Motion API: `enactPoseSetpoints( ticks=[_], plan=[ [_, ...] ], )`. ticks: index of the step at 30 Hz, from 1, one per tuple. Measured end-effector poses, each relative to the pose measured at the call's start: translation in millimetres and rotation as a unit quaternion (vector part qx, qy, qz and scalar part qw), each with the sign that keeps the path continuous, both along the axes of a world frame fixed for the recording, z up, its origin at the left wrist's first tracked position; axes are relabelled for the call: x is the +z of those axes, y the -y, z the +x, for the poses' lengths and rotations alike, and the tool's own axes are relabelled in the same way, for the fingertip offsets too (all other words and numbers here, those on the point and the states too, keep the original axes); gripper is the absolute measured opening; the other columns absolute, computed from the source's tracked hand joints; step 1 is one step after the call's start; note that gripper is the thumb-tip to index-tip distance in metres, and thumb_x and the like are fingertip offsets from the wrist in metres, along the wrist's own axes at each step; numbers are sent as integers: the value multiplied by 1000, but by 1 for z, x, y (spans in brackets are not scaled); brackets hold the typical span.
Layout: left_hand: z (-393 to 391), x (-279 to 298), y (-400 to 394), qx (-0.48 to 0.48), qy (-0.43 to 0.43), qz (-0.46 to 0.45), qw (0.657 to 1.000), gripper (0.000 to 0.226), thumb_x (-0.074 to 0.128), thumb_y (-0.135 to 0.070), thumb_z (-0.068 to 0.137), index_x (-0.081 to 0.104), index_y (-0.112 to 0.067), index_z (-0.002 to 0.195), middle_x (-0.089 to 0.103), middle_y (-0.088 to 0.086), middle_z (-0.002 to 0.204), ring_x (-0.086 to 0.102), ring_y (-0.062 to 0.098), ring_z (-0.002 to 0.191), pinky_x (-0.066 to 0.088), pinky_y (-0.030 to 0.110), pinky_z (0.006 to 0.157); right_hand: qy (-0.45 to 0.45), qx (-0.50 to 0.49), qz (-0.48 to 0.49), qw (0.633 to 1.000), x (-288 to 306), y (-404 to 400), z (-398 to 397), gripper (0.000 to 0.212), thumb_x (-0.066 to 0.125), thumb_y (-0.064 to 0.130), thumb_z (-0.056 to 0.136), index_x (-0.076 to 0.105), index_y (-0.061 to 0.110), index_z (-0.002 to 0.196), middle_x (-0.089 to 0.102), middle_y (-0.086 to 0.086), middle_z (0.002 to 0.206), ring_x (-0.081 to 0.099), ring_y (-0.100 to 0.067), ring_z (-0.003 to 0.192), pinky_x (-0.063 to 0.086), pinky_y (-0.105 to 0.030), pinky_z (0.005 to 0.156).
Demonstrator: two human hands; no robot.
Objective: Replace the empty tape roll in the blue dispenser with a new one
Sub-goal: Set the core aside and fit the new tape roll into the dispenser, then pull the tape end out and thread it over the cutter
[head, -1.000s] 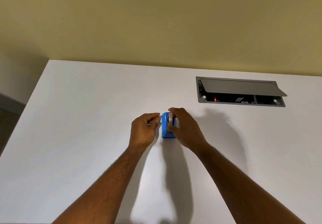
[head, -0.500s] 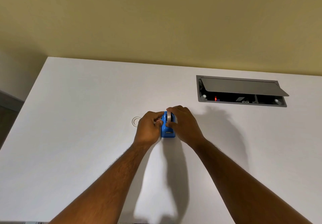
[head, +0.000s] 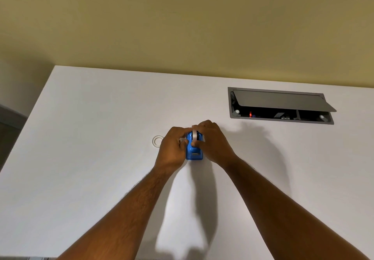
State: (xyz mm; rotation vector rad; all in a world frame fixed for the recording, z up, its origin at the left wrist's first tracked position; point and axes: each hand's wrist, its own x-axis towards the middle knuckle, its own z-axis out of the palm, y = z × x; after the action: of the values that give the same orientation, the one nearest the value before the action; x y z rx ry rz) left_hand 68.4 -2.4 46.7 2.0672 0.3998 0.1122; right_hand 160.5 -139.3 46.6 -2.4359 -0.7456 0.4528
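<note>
Two bare hands close on one blue dispenser [head: 193, 152] standing on a white table [head: 85, 178]. The right hand [head: 211, 143] pinches one tape roll [head: 194, 134] between thumb and fingertips, the roll standing on edge in the top of the dispenser; the thumb presses its near side and the fingers curl over its far side. The left hand [head: 172, 148] is clamped against the dispenser's left side, fingers bent inward toward the roll; a small pale piece shows between its fingertips, too small to tell what it is.

The dispenser is a compact bright blue block, rounded at its upper end, with a dark slot across its near face. The roll in it is a narrow band, white to clear, rising above the blue body.

Just left of the left hand, one thin pale ring [head: 157, 140] lies flat on the table, apart from the dispenser and partly hidden behind the knuckles. Well to the right of the grip and farther back, one grey cable box [head: 280, 106] is set into the tabletop, its lid tilted open, with a small red light inside. Two forearms run from the bottom edge up to the hands. A yellow wall [head: 182, 27] stands behind the table.
</note>
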Motion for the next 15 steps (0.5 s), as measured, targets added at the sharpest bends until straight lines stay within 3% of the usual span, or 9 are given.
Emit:
enactPoseSetpoints(
  ticks=[5,7,10,12,15],
  plan=[
    [0,3,1,-43,55,12,997,40,52,10,90,66,-11,121,63,9,122,57,26,117,45,42,104,-26,6,3,1000,2,5,0,58,66,29,91,47,13,144,54,-5,136,46,-21,124,33,-25,98],
    [0,0,1,-48,52,20,997,40,51,10,91,65,-11,122,62,11,123,56,27,118,44,45,105,-38,-16,28,999,1,8,-2,51,60,29,97,47,13,144,56,-6,138,50,-21,125,34,-25,102],
    [2,-2,2,-41,25,16,999,38,50,6,94,63,-11,126,60,12,125,56,28,119,45,45,105,48,-45,69,995,-1,13,-11,26,53,29,99,62,14,118,67,-6,114,61,-17,101,42,-17,90],
    [3,-2,2,-42,15,7,999,39,51,5,95,62,-11,129,58,12,125,56,26,118,45,43,106,89,-43,82,992,0,17,-17,28,43,35,97,62,16,104,65,-1,101,57,-11,88,46,-17,83],
    [4,-3,1,-49,7,9,999,42,50,5,95,60,-11,133,56,11,126,54,23,120,44,35,107,113,-3,76,991,-4,21,-21,19,50,26,96,62,15,106,65,-2,103,59,-14,89,51,-22,82]
  ],
)
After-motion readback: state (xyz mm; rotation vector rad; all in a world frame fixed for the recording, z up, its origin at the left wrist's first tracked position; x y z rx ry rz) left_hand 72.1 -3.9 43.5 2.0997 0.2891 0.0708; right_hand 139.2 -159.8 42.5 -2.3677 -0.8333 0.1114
